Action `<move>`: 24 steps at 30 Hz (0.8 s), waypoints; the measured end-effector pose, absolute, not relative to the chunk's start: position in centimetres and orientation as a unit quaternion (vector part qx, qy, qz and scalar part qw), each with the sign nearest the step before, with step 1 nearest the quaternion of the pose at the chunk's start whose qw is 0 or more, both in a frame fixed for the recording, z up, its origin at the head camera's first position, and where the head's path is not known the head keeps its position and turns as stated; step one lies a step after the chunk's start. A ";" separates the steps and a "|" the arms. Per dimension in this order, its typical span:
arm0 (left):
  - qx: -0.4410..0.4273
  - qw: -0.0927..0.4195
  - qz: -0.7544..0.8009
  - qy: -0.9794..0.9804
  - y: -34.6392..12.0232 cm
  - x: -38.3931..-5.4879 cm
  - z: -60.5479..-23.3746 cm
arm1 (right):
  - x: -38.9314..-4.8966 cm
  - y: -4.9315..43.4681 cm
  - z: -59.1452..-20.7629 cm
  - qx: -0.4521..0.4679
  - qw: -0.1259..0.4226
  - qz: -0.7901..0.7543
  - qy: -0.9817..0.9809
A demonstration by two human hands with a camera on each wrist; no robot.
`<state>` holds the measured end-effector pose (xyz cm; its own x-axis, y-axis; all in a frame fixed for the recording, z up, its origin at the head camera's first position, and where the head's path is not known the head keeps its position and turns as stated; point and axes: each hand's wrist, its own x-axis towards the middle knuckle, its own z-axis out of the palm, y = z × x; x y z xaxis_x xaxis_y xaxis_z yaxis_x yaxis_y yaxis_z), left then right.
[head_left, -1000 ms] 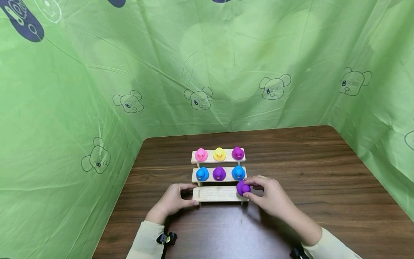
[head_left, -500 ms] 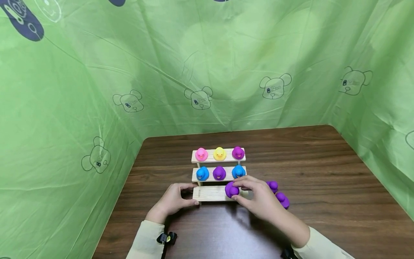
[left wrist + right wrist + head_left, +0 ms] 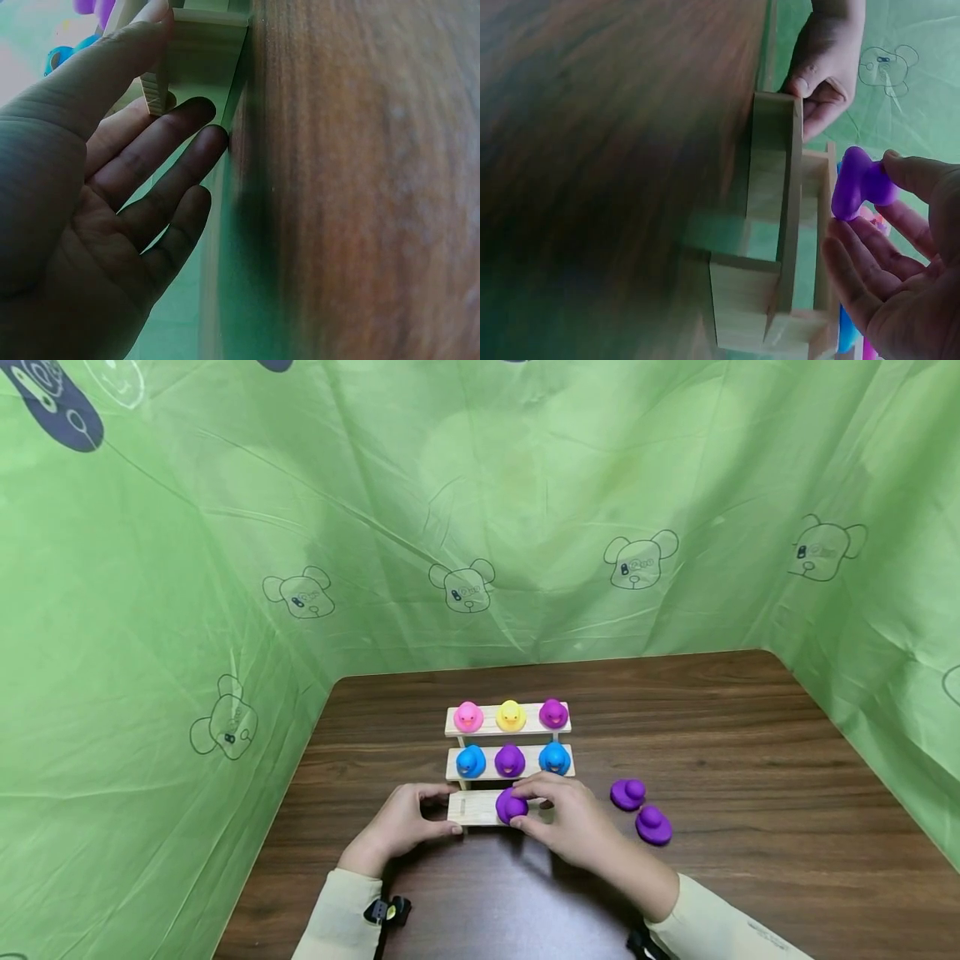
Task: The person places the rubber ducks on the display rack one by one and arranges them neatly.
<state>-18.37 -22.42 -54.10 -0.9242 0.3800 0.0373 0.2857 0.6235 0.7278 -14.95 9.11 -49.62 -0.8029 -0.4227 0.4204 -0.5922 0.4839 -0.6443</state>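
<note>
A three-tier wooden display rack (image 3: pixel 471 810) stands on the table. My left hand (image 3: pixel 401 825) pinches the left end of its lowest board between thumb and index finger; in the left wrist view the other fingers (image 3: pixel 172 154) are loosely spread. Above the middle of that lowest board, my right hand (image 3: pixel 576 823) holds a purple rubber duck (image 3: pixel 512 808) by thumb and fingertips. In the right wrist view this duck (image 3: pixel 851 187) is apart from the board. Blue, purple and blue ducks sit on the middle tier; pink (image 3: pixel 468 717), yellow (image 3: pixel 511 716) and purple ducks on the top tier.
Two more purple ducks (image 3: pixel 627 794) lie on the brown wood-grain table (image 3: pixel 720 735), right of the rack. A green curtain (image 3: pixel 540 510) with bear outlines surrounds the back and sides of the table.
My right hand has carried the purple duck leftward along the lowest board, from its right end to about the middle. The two loose ducks have come into view. My left hand stays put.
</note>
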 end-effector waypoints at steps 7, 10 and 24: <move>0.186 0.061 0.390 0.900 -22.4 -18.4 -53.9 | -15.1 7.9 -50.1 0.298 0.109 0.386 -0.866; 0.185 0.065 0.394 0.898 -22.4 -18.3 -53.8 | -15.2 7.4 -50.2 0.298 0.105 0.377 -0.871; 0.194 0.066 0.395 0.896 -22.5 -18.4 -53.9 | -15.7 4.6 -50.2 0.317 0.097 0.351 -0.876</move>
<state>-18.39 -22.47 -53.92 -0.9164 0.3988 0.0351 0.2951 0.6137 0.7323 -15.67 4.58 -50.24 -0.7801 -0.4874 0.3922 -0.6233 0.5517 -0.5542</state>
